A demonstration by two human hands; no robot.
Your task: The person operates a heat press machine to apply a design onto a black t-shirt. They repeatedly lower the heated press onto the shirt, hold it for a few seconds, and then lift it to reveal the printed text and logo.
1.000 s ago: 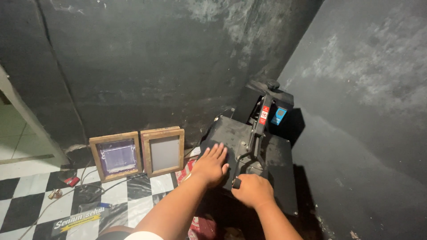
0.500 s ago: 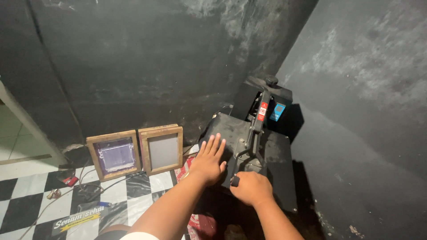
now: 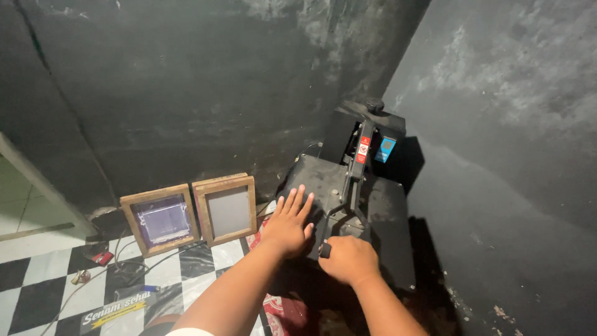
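Observation:
A black heat press machine [image 3: 385,211] sits on the floor in the corner of two dark walls. My left hand [image 3: 289,224] lies flat with fingers spread on the left side of its closed top plate. My right hand [image 3: 349,258] is closed around the front handle bar of the press lever [image 3: 356,180], which runs back up to the machine's head. A small blue control box [image 3: 385,148] and a red and white sticker sit near the rear of the press.
Two wooden screen frames [image 3: 160,218] [image 3: 227,208] lean against the back wall to the left of the press. Cables, a red cloth [image 3: 280,308] and small items lie on the black and white checkered floor [image 3: 37,292]. A doorway edge is at far left.
The view has shifted slightly and my left hand's fingers have spread a little wider on the plate. My right hand stays on the handle.

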